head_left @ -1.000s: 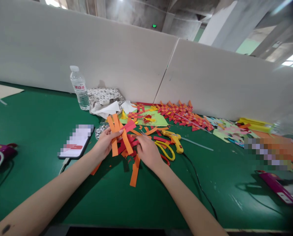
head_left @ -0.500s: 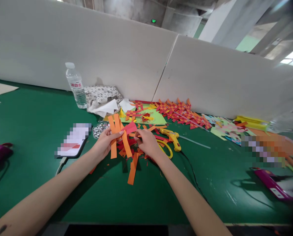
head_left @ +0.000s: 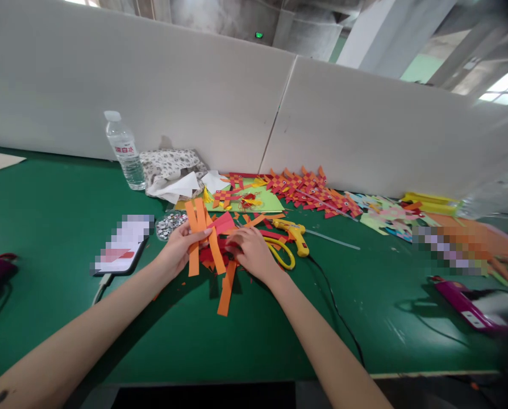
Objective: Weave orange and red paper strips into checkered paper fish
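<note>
Several orange paper strips (head_left: 193, 250) are pinched between the thumb and fingers of my left hand (head_left: 178, 247), standing up and hanging over the table. A red paper strip (head_left: 222, 223) crosses behind them and sticks out to the right. My right hand (head_left: 249, 250) is just right of the bundle, fingers curled down at another red paper strip (head_left: 220, 245); its fingertips are partly hidden. Under both hands lies a loose pile of red and orange paper scraps. One orange strip (head_left: 226, 292) lies on the table nearer to me.
A yellow glue gun (head_left: 295, 234) with a black cord and yellow scissors handles (head_left: 288, 260) lie to the right. Woven paper fish (head_left: 305, 190) are heaped behind. To the left are a phone (head_left: 124, 244), a bag of googly eyes (head_left: 169, 224) and a water bottle (head_left: 128, 156).
My right hand has lowered slightly from the upright red strip towards the strips in the pile. My left hand keeps its hold on the orange strips. The whole view has shifted a little.
</note>
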A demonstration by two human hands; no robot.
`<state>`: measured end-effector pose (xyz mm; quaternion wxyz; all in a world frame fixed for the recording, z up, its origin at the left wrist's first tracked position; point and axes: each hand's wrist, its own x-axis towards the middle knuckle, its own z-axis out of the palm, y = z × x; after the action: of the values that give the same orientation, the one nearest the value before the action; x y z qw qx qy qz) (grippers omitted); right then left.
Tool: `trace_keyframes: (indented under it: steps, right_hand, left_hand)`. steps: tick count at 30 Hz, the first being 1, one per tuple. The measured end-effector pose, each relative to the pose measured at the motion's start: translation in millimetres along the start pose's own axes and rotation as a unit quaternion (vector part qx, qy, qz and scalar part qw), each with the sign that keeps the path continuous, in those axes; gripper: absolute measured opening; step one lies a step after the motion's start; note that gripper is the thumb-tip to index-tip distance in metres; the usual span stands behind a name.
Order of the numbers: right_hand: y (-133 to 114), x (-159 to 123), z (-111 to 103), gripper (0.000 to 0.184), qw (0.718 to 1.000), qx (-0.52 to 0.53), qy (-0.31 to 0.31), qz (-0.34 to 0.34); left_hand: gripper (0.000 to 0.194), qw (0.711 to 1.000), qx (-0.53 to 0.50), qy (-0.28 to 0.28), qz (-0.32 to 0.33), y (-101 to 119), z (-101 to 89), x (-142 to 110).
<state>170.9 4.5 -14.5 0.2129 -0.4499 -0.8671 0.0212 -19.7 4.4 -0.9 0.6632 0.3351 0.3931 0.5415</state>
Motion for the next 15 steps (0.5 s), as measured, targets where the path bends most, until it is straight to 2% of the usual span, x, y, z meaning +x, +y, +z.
trace_keyframes:
  steps: [3,6,8,10,13,15]
  right_hand:
    - [-0.1,-4.0,-2.3,0.016,0.999,0.017,0.043,0.028]
    - [3.6,-7.3,-4.3,0.018,0.976,0.07,0.174,0.109]
    - [8.4,-9.4,-6.7,0.018,0.93,0.146,0.276,0.195]
    - [13.8,-11.4,-9.7,0.02,0.862,0.248,0.348,0.272]
    - [18.9,-13.2,-14.3,0.024,0.78,0.383,0.378,0.32]
    - [19.0,-13.5,-16.4,0.019,0.752,0.431,0.376,0.328]
  left_hand:
    - [0.025,1.0,0.014,-0.019,0.0,-1.7,0.7,-2.0]
    - [0.026,0.998,0.027,-0.052,0.006,-3.5,-0.8,-3.2]
    - [0.027,0.996,0.038,-0.079,-0.001,-4.8,-1.7,-4.2]
    - [0.031,0.992,0.052,-0.111,-0.019,-6.3,-1.5,-5.8]
    - [0.033,0.985,0.079,-0.148,-0.039,-8.3,1.0,-8.3]
    - [0.032,0.98,0.101,-0.162,-0.048,-9.6,2.7,-9.7]
